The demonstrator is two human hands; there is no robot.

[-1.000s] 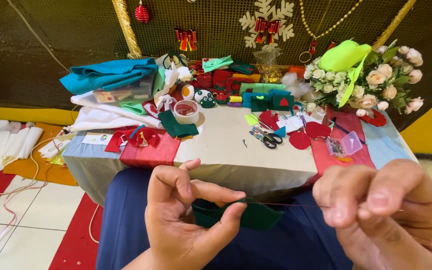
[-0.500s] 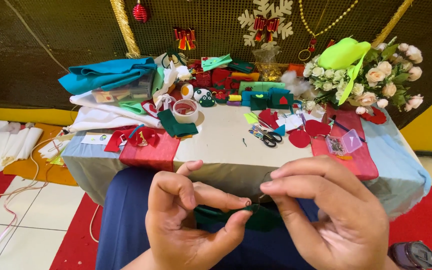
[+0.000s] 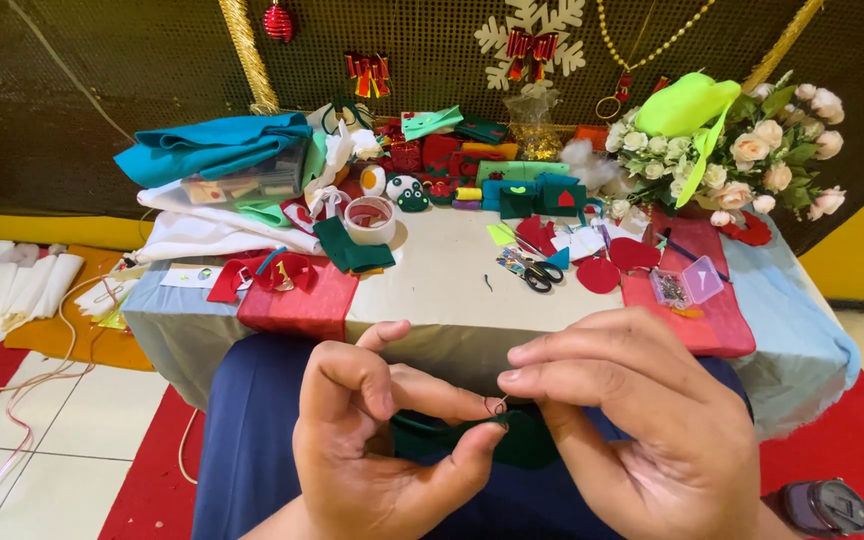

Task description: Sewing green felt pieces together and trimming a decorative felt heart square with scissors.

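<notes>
We hold a piece of dark green felt (image 3: 527, 445) over our lap, low in the head view, in front of a craft table (image 3: 452, 300). Our left hand (image 3: 372, 450) has its thumb and forefinger closed on the felt's left edge, the thumb lying along the cloth and the other fingers curled above it. Our right hand (image 3: 652, 420) meets it from the other side, its thumb and forefinger tip pressed together on a thin needle (image 3: 500, 405) just above the felt's upper edge, right where the two hands touch. The felt lies between and below both grips, so only a narrow band of it shows; its shape and its lower part are hidden behind our fingers and palms. We cannot make out any thread, and the needle itself is little more than a fine glint. Both wrists are cut off by the bottom of the frame, and a dark wristwatch (image 3: 817, 508) shows only in part at the lower right. On the table beyond, well apart from our hands, lie scissors (image 3: 532, 270), a roll of tape (image 3: 370, 218), a small clear box (image 3: 685, 285), red felt shapes (image 3: 612, 265), folded teal cloth (image 3: 214, 145) and a bunch of pale artificial roses (image 3: 752, 150).
</notes>
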